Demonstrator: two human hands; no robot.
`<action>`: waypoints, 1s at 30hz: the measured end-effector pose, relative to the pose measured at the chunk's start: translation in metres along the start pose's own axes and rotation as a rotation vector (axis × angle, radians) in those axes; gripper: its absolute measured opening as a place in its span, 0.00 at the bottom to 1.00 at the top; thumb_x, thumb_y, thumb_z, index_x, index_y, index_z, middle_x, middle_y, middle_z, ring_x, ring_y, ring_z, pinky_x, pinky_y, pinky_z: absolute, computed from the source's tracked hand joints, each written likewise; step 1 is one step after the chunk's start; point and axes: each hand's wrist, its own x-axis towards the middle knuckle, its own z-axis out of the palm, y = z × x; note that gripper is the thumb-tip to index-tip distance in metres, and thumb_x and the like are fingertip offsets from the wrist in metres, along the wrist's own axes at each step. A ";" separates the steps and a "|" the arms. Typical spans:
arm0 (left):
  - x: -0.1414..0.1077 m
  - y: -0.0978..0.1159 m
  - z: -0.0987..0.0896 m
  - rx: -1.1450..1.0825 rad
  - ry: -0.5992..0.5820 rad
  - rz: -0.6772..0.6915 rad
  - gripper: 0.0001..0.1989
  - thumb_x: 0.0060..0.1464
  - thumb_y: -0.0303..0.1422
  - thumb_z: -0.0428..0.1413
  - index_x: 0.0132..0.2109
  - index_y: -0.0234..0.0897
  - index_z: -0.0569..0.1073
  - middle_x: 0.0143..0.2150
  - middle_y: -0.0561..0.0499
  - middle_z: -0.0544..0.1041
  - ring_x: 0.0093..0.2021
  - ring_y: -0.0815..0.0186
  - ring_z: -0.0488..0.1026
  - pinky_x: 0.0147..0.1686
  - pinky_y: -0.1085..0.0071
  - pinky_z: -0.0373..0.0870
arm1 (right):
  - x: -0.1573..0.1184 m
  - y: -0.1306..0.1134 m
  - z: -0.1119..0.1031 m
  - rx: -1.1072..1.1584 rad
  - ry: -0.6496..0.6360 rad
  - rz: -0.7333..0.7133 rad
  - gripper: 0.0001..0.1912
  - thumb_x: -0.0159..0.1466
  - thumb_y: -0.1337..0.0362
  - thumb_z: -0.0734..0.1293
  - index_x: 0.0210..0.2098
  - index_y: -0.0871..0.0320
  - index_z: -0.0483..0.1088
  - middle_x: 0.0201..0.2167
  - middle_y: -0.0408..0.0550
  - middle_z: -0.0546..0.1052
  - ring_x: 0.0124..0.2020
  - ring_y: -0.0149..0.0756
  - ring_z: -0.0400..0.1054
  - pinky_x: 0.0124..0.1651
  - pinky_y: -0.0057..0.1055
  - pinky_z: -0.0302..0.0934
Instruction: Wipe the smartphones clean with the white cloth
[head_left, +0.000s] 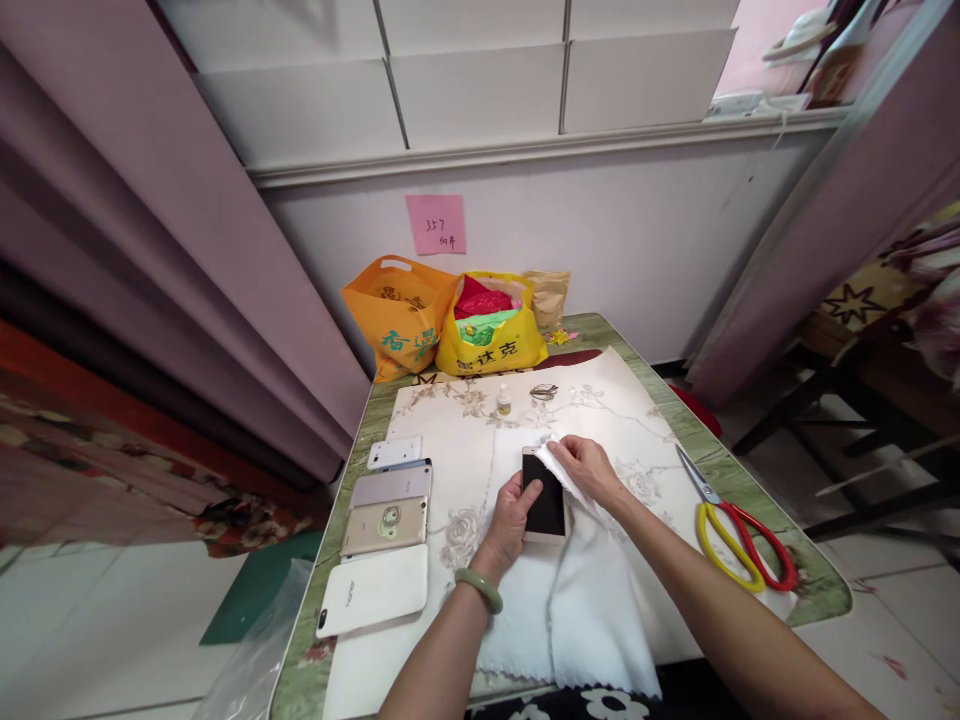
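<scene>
My left hand [508, 520] grips a smartphone [549, 508] by its left side, with the thumb lying on the dark screen. A green bangle [480, 590] circles the left wrist. Pinched in my right hand [585, 465] is part of a white cloth [600, 600], pressed against the phone's upper right corner. The rest of the cloth drapes down over the table's front edge. To the left, several phones lie face down in a column, among them a white one [379, 590] and a gold one [386, 525] with a round ring holder on its back.
Large scissors [739, 535] with yellow and red handles lie at the right. A small bottle [504, 400] and dark wire-like pieces [544, 392] sit beyond the hands. An orange bag [397, 310] and a full yellow bag [491, 345] stand at the back by the wall.
</scene>
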 end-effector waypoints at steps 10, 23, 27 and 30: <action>0.008 0.001 -0.011 -0.322 0.108 0.100 0.15 0.50 0.33 0.64 0.46 0.36 0.75 0.45 0.45 0.80 0.46 0.59 0.76 0.52 0.56 0.69 | -0.016 0.020 0.005 0.187 0.243 0.185 0.27 0.60 0.40 0.57 0.20 0.55 0.62 0.14 0.40 0.62 0.19 0.31 0.55 0.22 0.28 0.49; 0.015 -0.004 -0.009 -0.310 0.252 0.119 0.20 0.46 0.32 0.66 0.48 0.36 0.75 0.45 0.47 0.81 0.48 0.62 0.76 0.54 0.65 0.68 | -0.068 0.003 0.028 0.080 -0.029 -0.013 0.22 0.62 0.48 0.61 0.21 0.54 0.53 0.17 0.36 0.57 0.21 0.29 0.52 0.25 0.26 0.47; 0.012 -0.007 -0.009 -0.266 0.279 0.086 0.20 0.44 0.33 0.67 0.46 0.35 0.77 0.45 0.45 0.81 0.47 0.59 0.77 0.53 0.63 0.69 | -0.065 0.002 0.026 0.138 -0.018 0.022 0.21 0.62 0.47 0.62 0.22 0.55 0.57 0.17 0.36 0.58 0.21 0.29 0.52 0.25 0.26 0.48; 0.010 -0.009 -0.007 -0.238 0.227 0.091 0.23 0.45 0.33 0.67 0.50 0.37 0.75 0.48 0.45 0.80 0.48 0.58 0.77 0.52 0.60 0.70 | -0.052 0.002 0.017 0.150 0.052 0.069 0.22 0.61 0.45 0.62 0.22 0.55 0.59 0.17 0.37 0.59 0.22 0.29 0.53 0.25 0.26 0.48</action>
